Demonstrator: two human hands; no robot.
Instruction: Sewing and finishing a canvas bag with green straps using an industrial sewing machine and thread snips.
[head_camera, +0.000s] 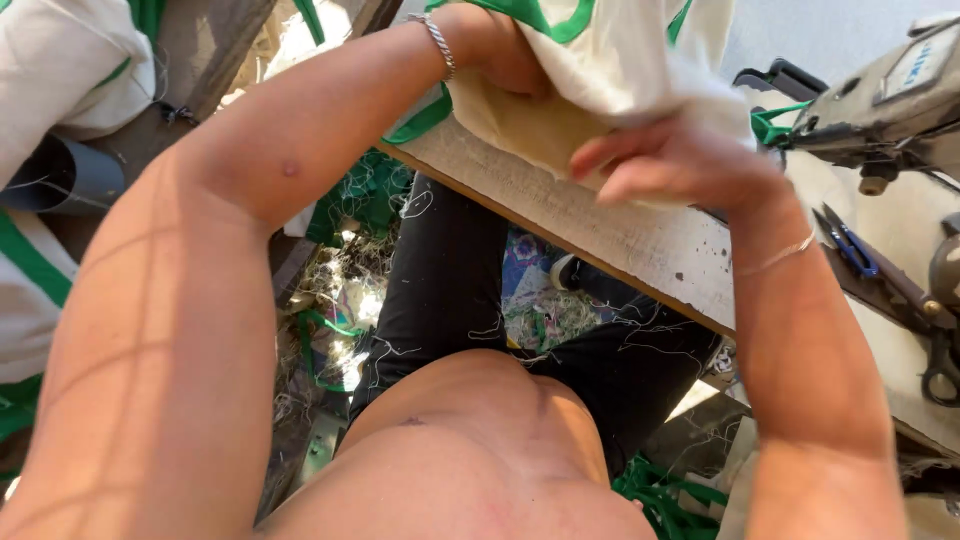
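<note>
- At the far left, more cream cloth with green trim (60, 70) is piled, apart from both hands.
- Left of centre, the left hand (500, 55) is seen with a bracelet (437, 42) at the wrist; its fingers are hidden under the cloth (610, 60), so how far it is closed cannot be told, though it appears to be tucked into the fabric from beneath.
- Centre top, the cloth, cream with a green band, is draped over the edge of the table (640, 250) and bunched between the two hands.
- The cloth is judged light, soft and limp: it would sag and fold wherever unsupported, so it is best taken at the bound green edge or a gathered fold, with both hands.
- Right of centre, the right hand (680, 160) is laid on the cloth with fingers loosely curled, partly open; a pinch on a fold seems likely but is not clearly shown.
- Below the table, thread scraps (345, 270) are strewn.
- At the right, snips (848, 245) are lying on the table beside a sewing machine (890, 110).
</note>
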